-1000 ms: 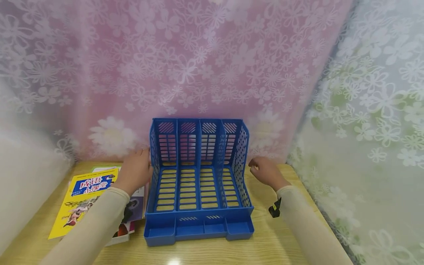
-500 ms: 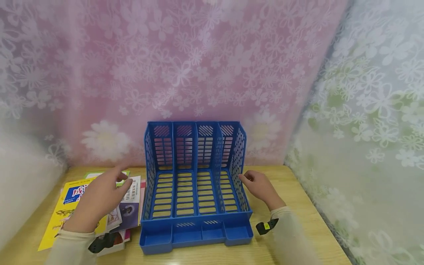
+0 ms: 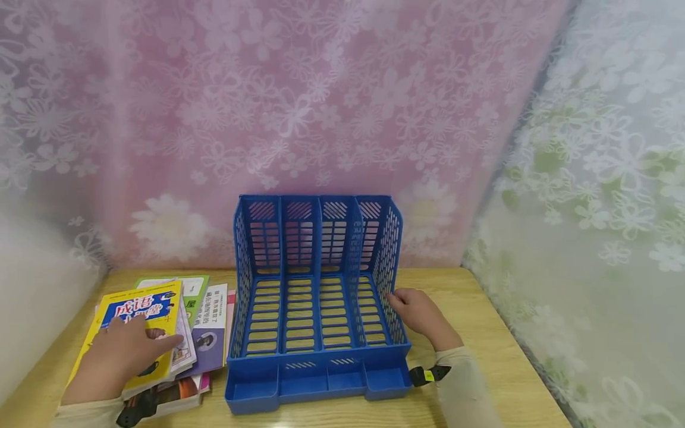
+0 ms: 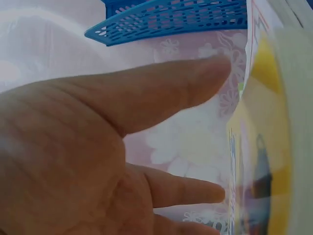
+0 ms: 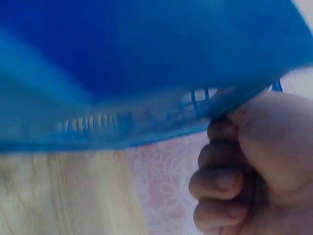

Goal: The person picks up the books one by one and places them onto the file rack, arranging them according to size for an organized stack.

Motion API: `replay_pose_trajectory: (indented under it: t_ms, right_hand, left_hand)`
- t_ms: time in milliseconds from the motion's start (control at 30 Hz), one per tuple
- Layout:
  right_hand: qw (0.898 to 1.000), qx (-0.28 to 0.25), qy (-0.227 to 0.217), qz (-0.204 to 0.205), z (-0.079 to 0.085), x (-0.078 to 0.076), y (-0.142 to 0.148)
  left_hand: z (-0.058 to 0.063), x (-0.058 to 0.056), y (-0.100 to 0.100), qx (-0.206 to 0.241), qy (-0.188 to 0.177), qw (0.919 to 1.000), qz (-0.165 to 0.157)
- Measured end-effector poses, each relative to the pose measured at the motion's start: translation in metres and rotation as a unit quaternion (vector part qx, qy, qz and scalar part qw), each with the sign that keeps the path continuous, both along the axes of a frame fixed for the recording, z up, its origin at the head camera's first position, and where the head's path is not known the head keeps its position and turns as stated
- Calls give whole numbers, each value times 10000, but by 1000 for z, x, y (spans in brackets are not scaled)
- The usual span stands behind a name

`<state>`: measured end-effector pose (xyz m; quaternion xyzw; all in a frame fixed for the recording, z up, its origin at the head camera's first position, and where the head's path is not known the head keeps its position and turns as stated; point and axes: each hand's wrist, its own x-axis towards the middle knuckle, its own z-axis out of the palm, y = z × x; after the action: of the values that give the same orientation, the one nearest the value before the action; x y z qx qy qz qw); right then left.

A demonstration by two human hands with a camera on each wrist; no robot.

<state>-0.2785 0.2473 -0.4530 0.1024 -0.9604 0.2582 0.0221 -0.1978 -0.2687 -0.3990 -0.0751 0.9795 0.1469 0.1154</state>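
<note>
My left hand (image 3: 115,356) lies over the yellow book (image 3: 141,306) on the pile at the left, fingers spread. In the left wrist view the thumb and fingers reach out straight, with the blurred yellow cover (image 4: 266,161) beside their tips. A blue plastic file rack (image 3: 318,358) with upright dividers and small front trays stands mid-table, its slots bare. My right hand (image 3: 425,321) is at the rack's right side wall. The right wrist view shows curled fingers (image 5: 215,183) at the wall's edge; the thumb tip is hidden there.
Under and beside the yellow book lie a green-edged book (image 3: 200,285), a purple and white book (image 3: 211,333) and others, close to the rack's left side. The wooden table (image 3: 471,368) meets a pink floral curtain (image 3: 321,119) behind and a pale one (image 3: 605,238) at right.
My left hand has left the rack's left side and come down and left onto the yellow book, whose near end has swung right. My right hand has moved lower, against the rack's wall.
</note>
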Motion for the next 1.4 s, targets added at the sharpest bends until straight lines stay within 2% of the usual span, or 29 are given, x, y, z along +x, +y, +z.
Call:
replay_pose_trajectory:
  t_ms: [233,433,1000,1200,1400]
  right_hand:
    - [9980,-515,-280,244,-5,2,9]
    - [9960,-647,-568,226,-9,3,7]
    - [9946,-734,-705,214,-10,-2,0]
    - [9929,-862,-727,367,-9,-5,-1]
    - [9918,-921,-751,463,-7,-7,-2]
  left_hand:
    - [-2,-3,10,24,-274,9995,136]
    - [1,1,17,-24,-315,9995,-83]
    - [-1,-1,14,-33,-241,9996,-169]
    - [4,3,9,93,-314,9986,-405]
    - [9,6,16,18,-267,9992,-281]
